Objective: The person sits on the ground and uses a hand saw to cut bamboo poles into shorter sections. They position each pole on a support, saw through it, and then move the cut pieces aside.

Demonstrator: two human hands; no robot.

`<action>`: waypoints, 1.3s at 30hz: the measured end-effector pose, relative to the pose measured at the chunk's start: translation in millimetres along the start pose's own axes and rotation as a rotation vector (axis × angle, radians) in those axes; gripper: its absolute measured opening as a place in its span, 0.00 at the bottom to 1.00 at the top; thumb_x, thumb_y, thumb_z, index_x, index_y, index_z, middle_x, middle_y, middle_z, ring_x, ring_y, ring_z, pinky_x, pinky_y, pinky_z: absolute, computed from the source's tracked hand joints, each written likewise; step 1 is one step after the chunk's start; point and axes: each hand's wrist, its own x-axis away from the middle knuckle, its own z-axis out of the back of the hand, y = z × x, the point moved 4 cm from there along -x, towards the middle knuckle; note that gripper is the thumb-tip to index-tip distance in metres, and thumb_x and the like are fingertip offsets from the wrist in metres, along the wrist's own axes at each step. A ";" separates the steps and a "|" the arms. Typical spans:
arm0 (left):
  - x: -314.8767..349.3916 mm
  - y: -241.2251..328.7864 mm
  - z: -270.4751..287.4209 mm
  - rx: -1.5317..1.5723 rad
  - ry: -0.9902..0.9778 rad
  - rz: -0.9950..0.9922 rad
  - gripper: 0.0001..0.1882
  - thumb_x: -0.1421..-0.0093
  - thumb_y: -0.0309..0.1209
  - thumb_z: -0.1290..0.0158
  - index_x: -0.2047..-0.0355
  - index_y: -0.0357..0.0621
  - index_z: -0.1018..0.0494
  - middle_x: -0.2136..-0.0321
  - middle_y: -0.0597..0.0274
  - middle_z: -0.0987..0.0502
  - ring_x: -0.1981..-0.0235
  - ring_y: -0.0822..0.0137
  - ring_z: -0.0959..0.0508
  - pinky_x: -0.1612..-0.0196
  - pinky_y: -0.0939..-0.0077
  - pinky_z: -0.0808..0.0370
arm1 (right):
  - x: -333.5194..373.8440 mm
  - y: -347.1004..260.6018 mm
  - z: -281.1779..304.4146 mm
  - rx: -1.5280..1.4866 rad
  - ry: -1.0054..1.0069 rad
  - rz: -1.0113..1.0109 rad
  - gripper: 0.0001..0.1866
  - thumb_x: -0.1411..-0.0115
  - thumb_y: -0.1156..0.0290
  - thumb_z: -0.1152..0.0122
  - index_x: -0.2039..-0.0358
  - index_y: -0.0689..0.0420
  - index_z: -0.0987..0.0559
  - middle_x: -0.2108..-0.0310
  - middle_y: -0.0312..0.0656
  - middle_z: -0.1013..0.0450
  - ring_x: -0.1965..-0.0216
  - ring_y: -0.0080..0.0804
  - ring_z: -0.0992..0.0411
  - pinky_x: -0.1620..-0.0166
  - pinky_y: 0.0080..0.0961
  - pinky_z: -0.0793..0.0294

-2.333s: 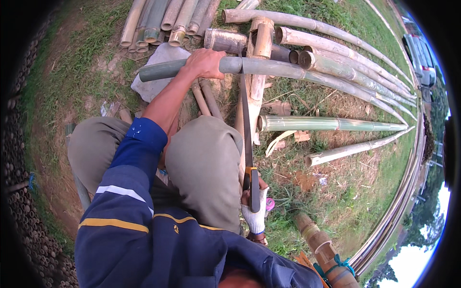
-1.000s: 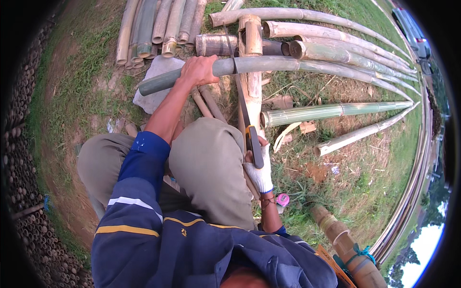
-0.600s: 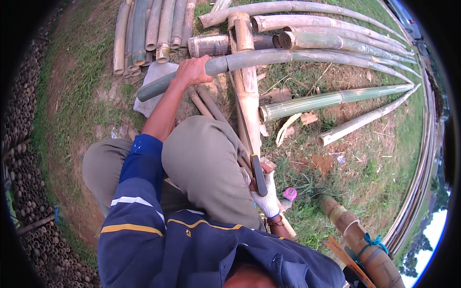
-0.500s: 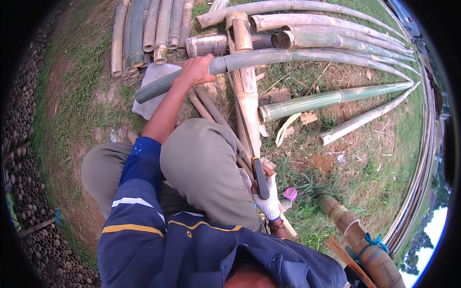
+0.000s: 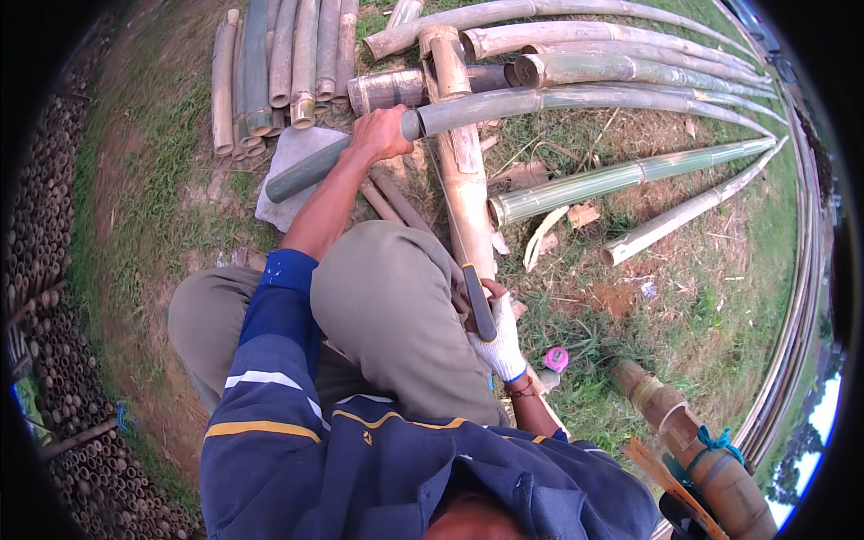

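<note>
My left hand (image 5: 382,133) is wrapped round the short end section (image 5: 310,169) of a grey-green bamboo pole. A dark cut line parts this section from the long remainder of the pole (image 5: 481,108), which curves away to the right. My right hand (image 5: 500,340), in a white fingerless-looking glove, grips a handsaw by its dark grey and yellow handle (image 5: 479,304). Its thin blade (image 5: 453,211) slants up toward the cut. Beneath the pole stands a thick bamboo support (image 5: 468,202). Whether the cut goes fully through is hard to tell.
A pale stone slab (image 5: 292,202) lies under the end section. Several cut bamboo lengths (image 5: 306,63) are piled at the far left, and long poles (image 5: 621,72) spread at the right. A pink tape measure (image 5: 556,359) sits on the grass beside a notched bamboo piece (image 5: 670,418).
The saw and my right hand have shifted a little away from my body. At the cut, the dark gap looks wider, and the end section sits slightly out of line with the pole.
</note>
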 end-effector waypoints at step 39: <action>291.4 -216.8 137.3 0.245 0.352 0.469 0.53 0.46 0.70 0.32 0.38 0.36 0.28 0.47 0.40 0.18 0.44 0.47 0.17 0.38 0.53 0.22 | -15.3 132.3 60.7 0.174 0.135 -0.186 0.23 0.32 0.71 0.36 0.38 0.60 0.28 0.57 0.42 0.24 0.56 0.30 0.24 0.49 0.31 0.22</action>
